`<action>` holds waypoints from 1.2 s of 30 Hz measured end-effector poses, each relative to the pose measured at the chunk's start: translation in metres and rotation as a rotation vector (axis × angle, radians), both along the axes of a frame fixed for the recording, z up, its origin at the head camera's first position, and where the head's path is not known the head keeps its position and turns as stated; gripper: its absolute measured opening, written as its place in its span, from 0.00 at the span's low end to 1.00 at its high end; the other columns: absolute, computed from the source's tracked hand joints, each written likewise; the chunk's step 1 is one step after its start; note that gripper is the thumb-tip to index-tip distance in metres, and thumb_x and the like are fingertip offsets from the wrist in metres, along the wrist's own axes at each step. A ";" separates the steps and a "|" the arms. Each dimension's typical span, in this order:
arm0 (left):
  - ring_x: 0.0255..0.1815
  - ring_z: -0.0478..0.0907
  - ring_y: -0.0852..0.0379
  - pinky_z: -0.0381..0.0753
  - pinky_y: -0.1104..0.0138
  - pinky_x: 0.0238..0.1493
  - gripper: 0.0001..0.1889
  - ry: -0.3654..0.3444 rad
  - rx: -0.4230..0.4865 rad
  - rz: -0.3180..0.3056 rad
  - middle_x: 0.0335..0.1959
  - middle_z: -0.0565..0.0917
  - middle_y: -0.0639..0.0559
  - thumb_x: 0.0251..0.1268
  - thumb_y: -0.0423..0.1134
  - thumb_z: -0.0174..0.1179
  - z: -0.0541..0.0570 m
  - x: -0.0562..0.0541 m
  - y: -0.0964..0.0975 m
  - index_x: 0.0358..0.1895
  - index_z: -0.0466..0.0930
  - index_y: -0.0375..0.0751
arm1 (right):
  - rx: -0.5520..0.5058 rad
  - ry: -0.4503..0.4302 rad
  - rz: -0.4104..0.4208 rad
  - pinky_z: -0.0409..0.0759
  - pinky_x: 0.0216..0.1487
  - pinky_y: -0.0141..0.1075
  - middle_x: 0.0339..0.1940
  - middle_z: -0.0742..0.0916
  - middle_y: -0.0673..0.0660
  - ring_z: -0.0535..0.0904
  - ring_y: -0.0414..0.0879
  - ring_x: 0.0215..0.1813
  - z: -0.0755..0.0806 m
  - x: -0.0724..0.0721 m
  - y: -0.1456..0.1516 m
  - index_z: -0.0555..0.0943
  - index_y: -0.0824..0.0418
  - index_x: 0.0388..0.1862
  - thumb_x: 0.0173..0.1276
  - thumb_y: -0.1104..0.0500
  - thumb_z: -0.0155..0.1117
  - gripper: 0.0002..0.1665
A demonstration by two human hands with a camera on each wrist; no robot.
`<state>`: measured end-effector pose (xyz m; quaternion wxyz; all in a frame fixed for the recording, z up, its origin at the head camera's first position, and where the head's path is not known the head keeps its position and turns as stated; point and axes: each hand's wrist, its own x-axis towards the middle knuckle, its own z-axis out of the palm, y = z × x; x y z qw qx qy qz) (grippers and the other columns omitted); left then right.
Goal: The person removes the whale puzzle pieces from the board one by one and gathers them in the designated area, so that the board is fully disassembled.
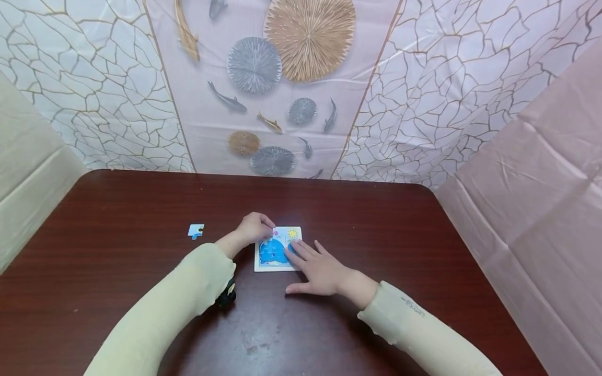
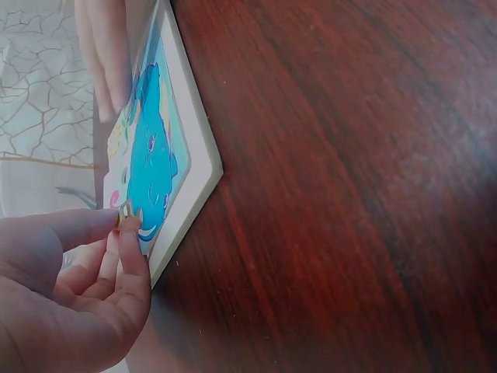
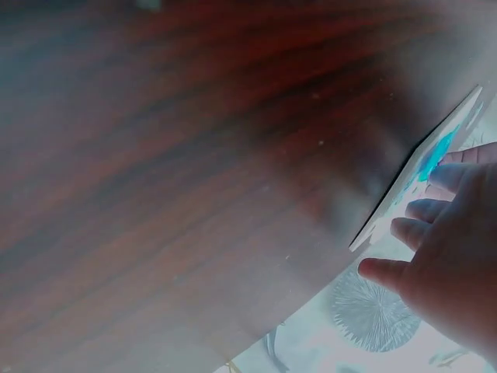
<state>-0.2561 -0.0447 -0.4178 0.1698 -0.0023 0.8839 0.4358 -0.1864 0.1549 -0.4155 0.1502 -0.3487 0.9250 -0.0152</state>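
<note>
A square jigsaw puzzle (image 1: 274, 252) with a blue whale, a yellow sun and a pale border lies flat on the table. At its upper left corner my left hand (image 1: 254, 227) pinches a small puzzle piece (image 2: 124, 213) between thumb and fingertips; the fingers hide most of the piece. My right hand (image 1: 322, 271) lies over the puzzle's right edge, its fingers spread and fairly straight, the fingertips on the picture. In the right wrist view the puzzle (image 3: 439, 155) is partly behind those fingers.
A loose light blue puzzle piece (image 1: 195, 231) lies on the dark reddish-brown table (image 1: 376, 230), left of the puzzle. A black device (image 1: 228, 294) shows below the left cuff. Patterned curtain cloth (image 1: 226, 136) hangs behind the table's far edge.
</note>
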 end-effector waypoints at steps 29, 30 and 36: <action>0.47 0.75 0.49 0.81 0.62 0.51 0.14 0.005 0.124 -0.019 0.52 0.78 0.39 0.63 0.36 0.57 0.003 -0.005 -0.018 0.50 0.79 0.34 | 0.038 -0.034 -0.026 0.44 0.74 0.58 0.78 0.53 0.53 0.45 0.49 0.78 -0.002 -0.009 -0.015 0.50 0.50 0.76 0.60 0.26 0.47 0.52; 0.46 0.76 0.49 0.81 0.62 0.52 0.15 -0.017 0.158 -0.011 0.52 0.78 0.38 0.63 0.35 0.56 0.005 -0.006 -0.020 0.51 0.78 0.33 | 0.040 -0.034 -0.025 0.44 0.74 0.58 0.78 0.53 0.53 0.45 0.49 0.78 -0.003 -0.009 -0.015 0.50 0.50 0.76 0.60 0.26 0.47 0.52; 0.45 0.80 0.50 0.80 0.63 0.53 0.18 -0.132 0.285 0.061 0.53 0.76 0.36 0.66 0.33 0.54 0.013 -0.010 -0.041 0.58 0.72 0.31 | 0.034 -0.031 -0.021 0.44 0.74 0.58 0.78 0.52 0.54 0.45 0.49 0.78 -0.003 -0.009 -0.013 0.50 0.50 0.76 0.61 0.26 0.47 0.52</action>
